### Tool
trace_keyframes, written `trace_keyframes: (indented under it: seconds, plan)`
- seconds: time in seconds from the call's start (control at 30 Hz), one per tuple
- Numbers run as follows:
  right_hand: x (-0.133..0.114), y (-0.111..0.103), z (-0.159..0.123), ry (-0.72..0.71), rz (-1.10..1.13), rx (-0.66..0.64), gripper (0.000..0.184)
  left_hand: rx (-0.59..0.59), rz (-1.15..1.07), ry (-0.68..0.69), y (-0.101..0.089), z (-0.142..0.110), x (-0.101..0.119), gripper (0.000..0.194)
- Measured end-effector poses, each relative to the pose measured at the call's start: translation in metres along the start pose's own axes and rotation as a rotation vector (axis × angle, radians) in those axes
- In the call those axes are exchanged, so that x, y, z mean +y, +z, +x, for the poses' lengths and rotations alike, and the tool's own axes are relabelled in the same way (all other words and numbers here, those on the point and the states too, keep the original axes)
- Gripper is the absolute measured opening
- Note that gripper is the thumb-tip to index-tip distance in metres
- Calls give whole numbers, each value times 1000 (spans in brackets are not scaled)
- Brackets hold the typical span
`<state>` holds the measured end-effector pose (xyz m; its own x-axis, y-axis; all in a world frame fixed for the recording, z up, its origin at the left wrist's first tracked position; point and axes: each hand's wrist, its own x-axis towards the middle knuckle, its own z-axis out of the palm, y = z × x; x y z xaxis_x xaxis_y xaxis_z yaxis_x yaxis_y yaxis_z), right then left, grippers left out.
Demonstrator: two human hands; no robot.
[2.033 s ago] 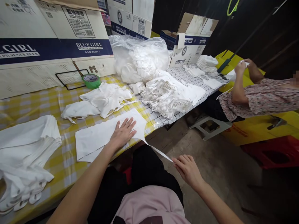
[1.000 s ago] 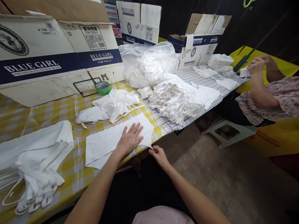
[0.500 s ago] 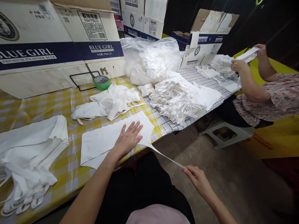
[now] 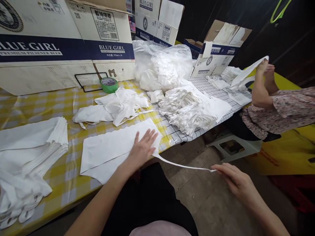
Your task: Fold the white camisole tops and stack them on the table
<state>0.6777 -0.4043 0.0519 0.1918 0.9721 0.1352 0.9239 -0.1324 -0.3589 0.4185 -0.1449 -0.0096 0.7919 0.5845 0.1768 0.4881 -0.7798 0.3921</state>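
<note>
A flat white cloth piece (image 4: 110, 150) lies on the yellow checked table (image 4: 61, 183) near its front edge. My left hand (image 4: 144, 147) rests flat on the cloth's right end, fingers spread. A thin white strap (image 4: 182, 166) runs from that end out over the floor. My right hand (image 4: 233, 180) pinches the strap's far end and holds it stretched taut to the right.
A stack of folded white pieces (image 4: 27, 154) sits at the left. Loose white pieces (image 4: 118, 105), a green tape roll (image 4: 109, 85), a plastic bag of cloth (image 4: 162, 64) and cardboard boxes (image 4: 61, 49) lie behind. A seated person (image 4: 280, 105) at the right lifts a white piece.
My right hand went to the cloth's corner, took the strap and drew it out rightward, farther now than half a second ago. The other person raised a white piece higher.
</note>
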Motion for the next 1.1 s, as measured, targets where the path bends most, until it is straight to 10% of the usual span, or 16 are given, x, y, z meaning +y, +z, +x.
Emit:
trace_keyframes:
  seconds: [0.27,0.57,0.77,0.93,1.1]
  plan:
    - [-64,-19,57,-272,-59,-254,20,-166,-776,123,-12,-3,125,30]
    - [-56,39,84,-380,-164,168,37,-157,-1354,-289,7,-22,97,35]
    - [-60,80,90,-622,-143,117,41,-194,-1603,-347,16,-29,91,40]
    - [-74,98,106,-570,131,181,30,-148,-1357,-300,10,-30,68,42]
    - [-95,114,129,17,750,57,10,233,-354,-361,-4,-24,0,15]
